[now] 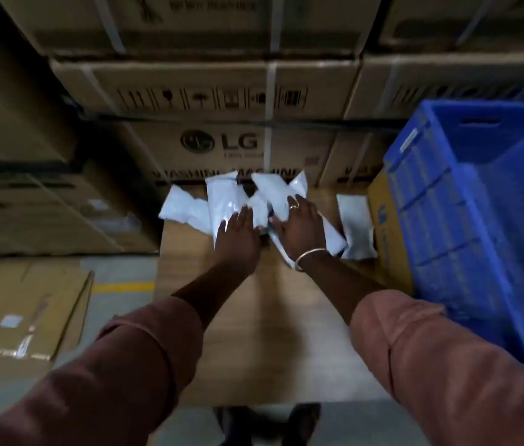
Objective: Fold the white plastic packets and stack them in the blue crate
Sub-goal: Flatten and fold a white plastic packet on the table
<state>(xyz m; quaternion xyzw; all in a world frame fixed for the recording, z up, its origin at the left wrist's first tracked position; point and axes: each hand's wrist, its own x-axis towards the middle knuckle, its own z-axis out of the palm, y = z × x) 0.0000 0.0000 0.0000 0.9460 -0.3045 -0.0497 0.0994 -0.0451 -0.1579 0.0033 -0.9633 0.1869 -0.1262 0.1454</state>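
Several white plastic packets (225, 197) lie in a loose pile at the far end of a cardboard box top (254, 317). My left hand (238, 236) rests flat on the pile with fingers spread. My right hand (299, 226), with a ring and a bangle, lies palm down on a long packet (273, 191) that runs under it. One more packet (355, 226) lies apart at the right, beside the blue crate (466, 220). The crate stands at the right, and its inside looks dark.
Stacked cardboard appliance boxes (222, 143) form a wall right behind the pile. A lower carton (22, 317) sits at the left, across a floor strip with a yellow line (123, 287). A yellowish carton (386, 226) stands between the box top and the crate.
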